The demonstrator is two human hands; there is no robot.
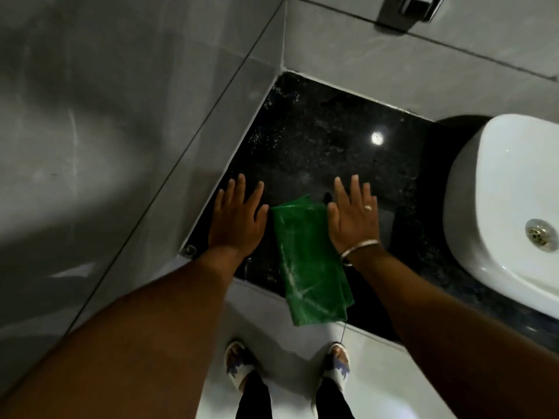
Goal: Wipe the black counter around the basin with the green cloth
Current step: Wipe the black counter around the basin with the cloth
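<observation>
My left hand (237,217) lies flat, fingers spread, gripping nothing, on the black table (317,140). Just beside it the green cloth (308,264) lies folded, overhanging the front edge. My right hand (354,216) is equally open, the basin (502,207) beyond. Wiping hasn't begun; next I must take up the cloth.

Dim light is falling from overhead, glinting as one round glare spot on the black bench (332,146); edges are bending, and everything is looking slightly soft.

Black counter (317,140) bears green cloth (308,261) and white basin (499,207).
</observation>
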